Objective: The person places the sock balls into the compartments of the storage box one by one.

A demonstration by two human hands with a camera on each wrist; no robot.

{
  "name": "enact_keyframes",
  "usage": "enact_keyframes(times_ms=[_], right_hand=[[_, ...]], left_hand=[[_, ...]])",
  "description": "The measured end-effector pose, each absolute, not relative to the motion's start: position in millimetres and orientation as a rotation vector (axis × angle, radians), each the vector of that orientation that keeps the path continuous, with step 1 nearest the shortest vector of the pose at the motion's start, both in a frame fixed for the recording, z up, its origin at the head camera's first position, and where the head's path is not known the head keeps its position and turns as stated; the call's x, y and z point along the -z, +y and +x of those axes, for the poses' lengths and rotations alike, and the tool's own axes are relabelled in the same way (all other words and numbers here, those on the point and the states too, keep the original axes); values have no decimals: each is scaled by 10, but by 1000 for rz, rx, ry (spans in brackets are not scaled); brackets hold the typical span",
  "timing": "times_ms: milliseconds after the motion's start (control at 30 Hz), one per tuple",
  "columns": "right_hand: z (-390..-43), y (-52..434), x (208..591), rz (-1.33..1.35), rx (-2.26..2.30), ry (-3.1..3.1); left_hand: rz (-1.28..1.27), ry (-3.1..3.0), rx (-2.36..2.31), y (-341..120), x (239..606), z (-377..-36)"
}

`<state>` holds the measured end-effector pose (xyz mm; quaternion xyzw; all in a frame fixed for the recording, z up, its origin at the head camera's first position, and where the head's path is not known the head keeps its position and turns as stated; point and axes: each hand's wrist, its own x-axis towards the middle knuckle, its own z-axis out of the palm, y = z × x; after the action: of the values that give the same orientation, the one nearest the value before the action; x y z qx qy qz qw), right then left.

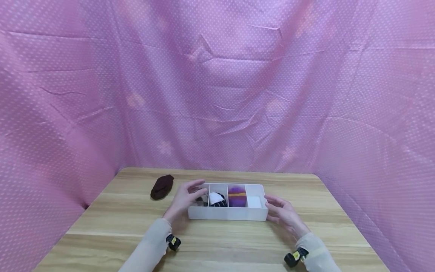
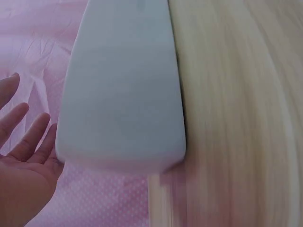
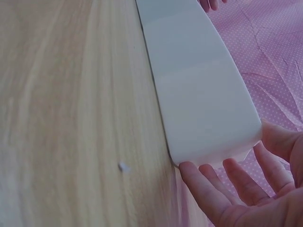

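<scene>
A white divided box (image 1: pixel 227 214) lies on the wooden table (image 1: pixel 217 249), just in front of me. Its compartments hold a black-and-white roll (image 1: pixel 216 199), a purple roll with an orange stripe (image 1: pixel 236 196) and a white item (image 1: pixel 253 202). My left hand (image 1: pixel 188 197) hovers at the box's left end with fingers (image 2: pixel 28 137) straight, hiding the leftmost compartment. The right hand (image 1: pixel 280 209) is at the right end, and its relaxed fingers (image 3: pixel 213 187) touch the end wall of the box (image 3: pixel 199 94). Neither hand holds anything.
A dark brown rolled sock (image 1: pixel 162 186) lies on the table, left of the box and behind my left hand. Pink dotted cloth (image 1: pixel 217 94) walls the table in at the back and on both sides. Bare wood runs along the front edge.
</scene>
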<state>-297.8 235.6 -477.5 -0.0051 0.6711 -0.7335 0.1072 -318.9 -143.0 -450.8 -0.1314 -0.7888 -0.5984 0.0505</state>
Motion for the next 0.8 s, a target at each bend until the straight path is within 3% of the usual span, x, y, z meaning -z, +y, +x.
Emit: enact_keyframes(times_ms=[800], right_hand=[[-3027, 2301, 4771, -21, 2140, 1972]], left_hand=[[-209, -2333, 1767, -2221, 4496, -3401]])
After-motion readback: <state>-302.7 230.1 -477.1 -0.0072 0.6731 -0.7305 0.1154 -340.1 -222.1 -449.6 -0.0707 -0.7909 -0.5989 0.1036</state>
